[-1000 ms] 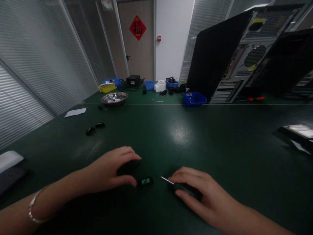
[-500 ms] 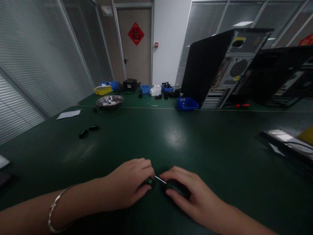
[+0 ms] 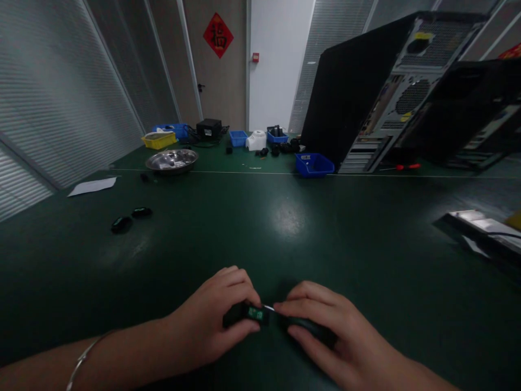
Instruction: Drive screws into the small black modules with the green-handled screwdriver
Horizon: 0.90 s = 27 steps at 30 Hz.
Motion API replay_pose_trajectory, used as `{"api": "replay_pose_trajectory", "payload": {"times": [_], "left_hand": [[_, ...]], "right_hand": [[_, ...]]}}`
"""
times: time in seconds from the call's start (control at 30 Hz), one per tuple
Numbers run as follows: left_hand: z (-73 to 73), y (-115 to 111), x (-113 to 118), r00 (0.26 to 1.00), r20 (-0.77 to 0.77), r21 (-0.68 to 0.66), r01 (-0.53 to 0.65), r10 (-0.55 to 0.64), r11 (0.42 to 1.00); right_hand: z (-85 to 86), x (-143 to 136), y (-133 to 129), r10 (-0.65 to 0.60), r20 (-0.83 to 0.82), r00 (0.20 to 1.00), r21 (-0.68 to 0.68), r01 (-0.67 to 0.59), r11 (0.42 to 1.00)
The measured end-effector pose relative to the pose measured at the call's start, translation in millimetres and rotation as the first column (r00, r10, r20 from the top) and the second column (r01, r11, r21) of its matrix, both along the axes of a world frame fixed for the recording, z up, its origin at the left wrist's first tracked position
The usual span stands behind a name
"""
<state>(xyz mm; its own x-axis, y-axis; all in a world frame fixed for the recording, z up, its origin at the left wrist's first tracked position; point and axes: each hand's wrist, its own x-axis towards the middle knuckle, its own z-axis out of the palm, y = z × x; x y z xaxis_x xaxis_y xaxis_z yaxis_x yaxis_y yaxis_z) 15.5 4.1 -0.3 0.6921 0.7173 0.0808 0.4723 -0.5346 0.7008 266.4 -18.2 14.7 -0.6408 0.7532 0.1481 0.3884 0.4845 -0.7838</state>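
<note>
A: What are we holding in our left hand (image 3: 217, 312)?

B: We are pinching a small black device (image 3: 257, 314) between thumb and fingers, near us at the middle of the green table (image 3: 220, 233). Its lit display is facing up toward us.

A: And what are we doing with our right hand (image 3: 348, 336)?

B: We are gripping the dark handle of a screwdriver (image 3: 313, 328), and its thin metal shaft is pointing left. Our hands are resting close together but apart.

A: Are we touching the device with the tip?

B: We are seeing the shaft reaching the right end of the device, but fingers are hiding the contact, so we cannot tell.

A: What else are we seeing?

B: A second device (image 3: 121, 224) and a third device (image 3: 141, 212) are lying farther off on the left. Beyond them, a white sheet (image 3: 93, 186) is lying left of a metal bowl (image 3: 157, 164). On the far right, a blue bin (image 3: 314, 166) is standing just beside a black computer tower (image 3: 354, 87).
</note>
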Motion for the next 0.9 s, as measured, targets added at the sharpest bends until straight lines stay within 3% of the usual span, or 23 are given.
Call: {"api": "replay_pose_trajectory", "payload": {"times": [0.5, 0.9], "left_hand": [[-2.8, 6.3, -3.5, 0.993, 0.117, -0.06, -0.021, 0.028, 0.998], [-2.0, 5.7, -3.4, 0.99, 0.142, -0.013, 0.015, -0.013, 1.0]], "right_hand": [[1.9, 1.1, 3.1, -0.024, 0.005, 1.0, 0.07, 0.023, 0.997], [-2.7, 2.2, 5.2, -0.006, 0.099, 0.995, 0.101, -0.004, 0.995]]}}
